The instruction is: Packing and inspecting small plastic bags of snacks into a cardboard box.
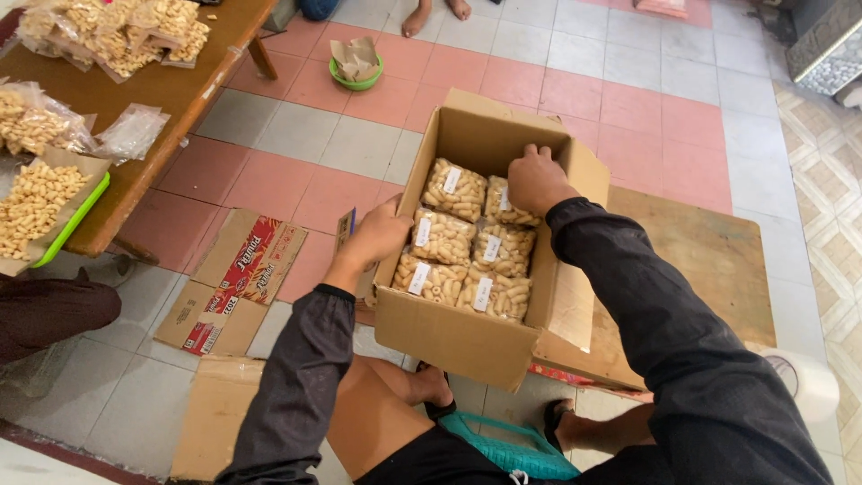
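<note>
An open cardboard box (467, 337) sits in the middle of the scene, resting partly on a low wooden board (709, 260) laid on the tiled floor (646, 108). Inside it lie clear bags of pale snack pieces (467, 247), packed in two rows, each with a small white label.

The right hand (536, 180) reaches into the far right corner of the box, its grip curled narrow, fingers pressing down on the far right bag (503, 205). Whether it truly pinches the bag or only presses on it, I cannot tell.

The left hand (377, 235) is at the box's left wall, grip closed around the upper edge of that wall, thumb on the outside.

On the floor to the left lie flattened cardboard pieces (238, 283). Far left, a wooden counter (171, 90) carries more snack bags (117, 36) and a green tray (67, 224) lined with paper. A green bowl (356, 72) stands on the floor beyond the box.
</note>
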